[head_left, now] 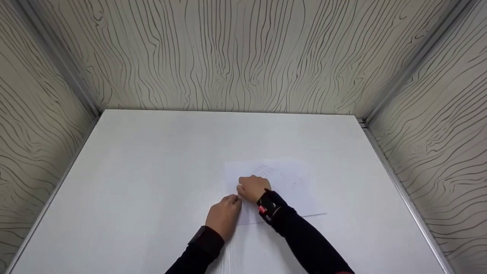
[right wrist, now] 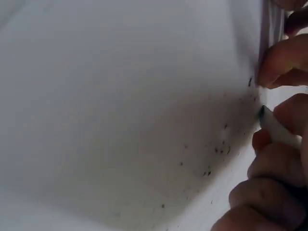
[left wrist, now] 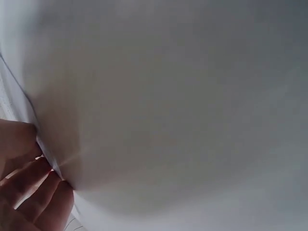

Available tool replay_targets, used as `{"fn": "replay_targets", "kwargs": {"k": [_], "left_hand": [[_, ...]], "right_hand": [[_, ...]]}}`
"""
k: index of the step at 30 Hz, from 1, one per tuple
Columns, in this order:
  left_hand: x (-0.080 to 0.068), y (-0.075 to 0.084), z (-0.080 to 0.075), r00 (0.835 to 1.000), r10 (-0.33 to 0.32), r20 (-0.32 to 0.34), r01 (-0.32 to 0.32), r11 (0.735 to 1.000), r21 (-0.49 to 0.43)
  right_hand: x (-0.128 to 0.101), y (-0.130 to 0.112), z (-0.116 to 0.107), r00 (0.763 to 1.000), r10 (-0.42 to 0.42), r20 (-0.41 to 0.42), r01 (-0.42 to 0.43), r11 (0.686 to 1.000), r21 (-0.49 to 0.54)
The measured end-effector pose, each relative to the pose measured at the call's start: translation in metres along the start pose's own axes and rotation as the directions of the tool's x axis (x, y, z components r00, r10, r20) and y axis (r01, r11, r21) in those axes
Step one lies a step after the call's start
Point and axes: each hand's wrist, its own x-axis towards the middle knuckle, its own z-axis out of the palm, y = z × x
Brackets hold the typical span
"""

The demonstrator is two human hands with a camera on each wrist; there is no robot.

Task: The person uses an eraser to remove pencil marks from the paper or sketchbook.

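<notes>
A white sheet of paper (head_left: 293, 198) lies on the table with a faint pencil grid (head_left: 264, 170) near its top. My right hand (head_left: 254, 188) is over the sheet's left part. Between its thumb and index finger it pinches a small white eraser (right wrist: 280, 131) with a dark smudged tip, which touches the paper. Dark eraser crumbs (right wrist: 219, 150) are scattered beside the tip. My left hand (head_left: 224, 216) is at the sheet's left edge, close to the right hand. Its curled fingers (left wrist: 55, 204) and thumb hold the paper, which ridges slightly there.
The white table (head_left: 152, 163) stretches around the sheet on all sides. Wood-patterned panels (head_left: 228, 57) stand at the back, left and right, with grey metal posts (head_left: 62, 64) at the corners. Dark specks (head_left: 295, 183) dot the sheet's right part.
</notes>
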Motion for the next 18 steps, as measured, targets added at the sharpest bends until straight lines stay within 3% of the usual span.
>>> {"fn": "replay_targets", "kwargs": {"k": [6, 11, 14, 18], "left_hand": [[-0.001, 0.001, -0.003, 1.000, -0.016, 0.008, 0.016, 1.000, 0.010], [-0.001, 0.001, -0.007, 1.000, -0.026, 0.005, 0.026, 1.000, 0.000], [0.000, 0.003, -0.009, 1.000, -0.026, 0.009, 0.026, 1.000, -0.006], [0.001, 0.007, -0.009, 1.000, -0.029, 0.008, 0.029, 0.999, -0.019]], "right_hand": [[-0.011, 0.044, -0.014, 0.990, 0.140, 0.030, -0.140, 0.990, 0.001], [-0.023, 0.078, -0.025, 0.973, 0.232, -0.005, -0.232, 0.973, 0.014], [-0.025, 0.080, -0.030, 0.965, 0.261, -0.037, -0.262, 0.965, -0.029], [-0.019, 0.054, -0.031, 0.974, 0.226, -0.035, -0.227, 0.972, -0.063]]}}
